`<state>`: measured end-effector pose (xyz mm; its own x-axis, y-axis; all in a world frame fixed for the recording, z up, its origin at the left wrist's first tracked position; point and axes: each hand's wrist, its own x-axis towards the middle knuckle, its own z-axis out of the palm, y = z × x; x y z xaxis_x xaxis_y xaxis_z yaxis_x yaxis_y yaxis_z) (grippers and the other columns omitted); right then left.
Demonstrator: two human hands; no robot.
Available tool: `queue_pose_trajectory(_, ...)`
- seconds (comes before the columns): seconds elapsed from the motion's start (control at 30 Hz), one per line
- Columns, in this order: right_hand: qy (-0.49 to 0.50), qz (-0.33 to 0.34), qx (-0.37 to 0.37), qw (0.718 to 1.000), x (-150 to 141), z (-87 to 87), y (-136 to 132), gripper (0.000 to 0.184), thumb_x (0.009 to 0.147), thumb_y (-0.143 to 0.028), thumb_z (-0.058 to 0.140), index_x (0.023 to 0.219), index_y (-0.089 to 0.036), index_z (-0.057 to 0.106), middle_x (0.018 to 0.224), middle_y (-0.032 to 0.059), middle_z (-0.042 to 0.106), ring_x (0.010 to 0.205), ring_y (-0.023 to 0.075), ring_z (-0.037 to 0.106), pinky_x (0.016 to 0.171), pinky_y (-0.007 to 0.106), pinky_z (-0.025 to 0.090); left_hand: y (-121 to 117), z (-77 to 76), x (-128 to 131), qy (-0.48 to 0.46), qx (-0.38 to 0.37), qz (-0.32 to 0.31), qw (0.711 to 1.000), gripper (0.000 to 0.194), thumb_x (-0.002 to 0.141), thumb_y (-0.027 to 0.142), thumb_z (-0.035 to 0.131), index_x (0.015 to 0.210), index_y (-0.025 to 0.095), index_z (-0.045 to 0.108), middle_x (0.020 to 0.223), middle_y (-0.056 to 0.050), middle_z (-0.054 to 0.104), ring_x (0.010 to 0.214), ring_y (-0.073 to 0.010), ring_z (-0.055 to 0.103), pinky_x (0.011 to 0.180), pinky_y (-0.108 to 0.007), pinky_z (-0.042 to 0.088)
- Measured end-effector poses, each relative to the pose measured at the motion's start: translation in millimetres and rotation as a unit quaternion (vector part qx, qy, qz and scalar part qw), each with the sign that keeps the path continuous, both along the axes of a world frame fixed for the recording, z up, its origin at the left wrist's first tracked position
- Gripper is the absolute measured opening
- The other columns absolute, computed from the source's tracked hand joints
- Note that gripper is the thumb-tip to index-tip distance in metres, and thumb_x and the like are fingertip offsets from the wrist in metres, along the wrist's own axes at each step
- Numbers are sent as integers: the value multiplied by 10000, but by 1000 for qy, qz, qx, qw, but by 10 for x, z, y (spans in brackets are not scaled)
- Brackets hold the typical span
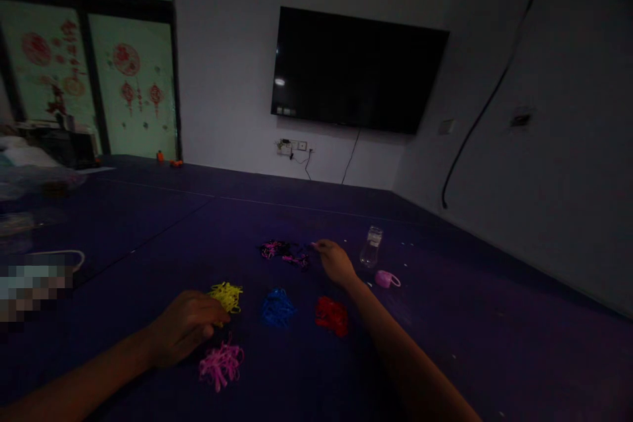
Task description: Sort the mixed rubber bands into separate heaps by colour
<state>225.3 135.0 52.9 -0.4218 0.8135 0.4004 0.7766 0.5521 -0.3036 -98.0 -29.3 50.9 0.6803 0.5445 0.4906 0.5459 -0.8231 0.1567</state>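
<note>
My left hand (190,323) rests low at the near left edge of a pile of yellow elastic bands (227,295). Its fingers are loosely bent, the thumb apart from the fingertips. Just nearer to me lies a pile of pink bands (221,364). My right hand (333,260) reaches forward, thumb and forefinger pinched together beside the scattered black and pink bands (294,258); what is in the pinch is too small and dark to make out. Between my arms are a blue pile of bands (277,307) and a red pile (331,315).
A clear bottle (372,247) lies right of my right hand, near a pink cap with a loop (386,279). Small white bits dot the dark purple surface (475,290). Plastic bags (30,171) sit far left. A television (359,69) hangs on the wall.
</note>
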Motion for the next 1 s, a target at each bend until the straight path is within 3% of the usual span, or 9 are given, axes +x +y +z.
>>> queue_pose_trajectory(0.07,89,60,-44,993,-77,103,-27,361,836,-124,374,1016,-187,681,1062,79,628,993,176,560,891,306,413,-6,10,5,-2,-1,2,1000,627,958,479,70,954,177,620,840,-59,686,769,-174,633,695,-269,437)
queue_pose_trajectory(0.17,154,187,-165,956,-293,301,-202,309,815,-128,420,917,-174,708,997,66,649,905,160,593,813,294,459,-3,31,19,-7,11,-1,1000,622,962,469,73,942,173,620,817,-60,679,741,-172,628,675,-265,430)
queue_pose_trajectory(0.33,58,371,-359,854,-795,472,-727,330,770,-42,424,873,-180,705,1011,21,657,839,107,608,719,226,481,32,29,-2,-11,33,-6,999,626,961,459,53,884,165,601,716,-48,635,616,-156,584,581,-247,405)
queue_pose_trajectory(0.4,7,408,-368,836,-976,435,-909,319,778,-29,411,840,-152,699,982,23,663,846,98,609,725,208,478,39,18,-15,3,37,5,999,615,961,463,63,824,164,582,660,-39,599,565,-147,545,560,-245,392)
queue_pose_trajectory(0.57,-96,432,-254,860,-1205,310,-1142,280,783,-30,437,850,-126,691,993,43,676,919,107,599,818,202,444,28,26,50,14,39,-21,999,655,948,483,-4,697,171,514,589,-24,535,514,-131,492,522,-250,348)
queue_pose_trajectory(0.7,-111,421,-259,862,-1203,307,-1174,309,773,-14,420,879,-110,694,993,55,684,889,110,613,805,197,447,20,63,133,47,-2,-63,997,656,936,508,-29,628,174,444,535,-3,476,459,-113,445,467,-252,295)
queue_pose_trajectory(0.87,-37,394,-332,856,-1120,372,-1107,354,751,-15,380,831,-130,705,857,21,697,755,91,618,697,184,468,8,72,165,67,-13,-67,995,689,925,524,-48,632,176,470,520,-9,489,442,-124,431,452,-275,271)
queue_pose_trajectory(1.0,54,344,-284,893,-981,489,-911,374,714,-23,361,787,-132,711,747,19,685,651,99,599,627,197,467,-18,87,178,70,-39,-80,994,706,931,511,-47,705,169,528,537,-14,518,461,-126,454,471,-262,291)
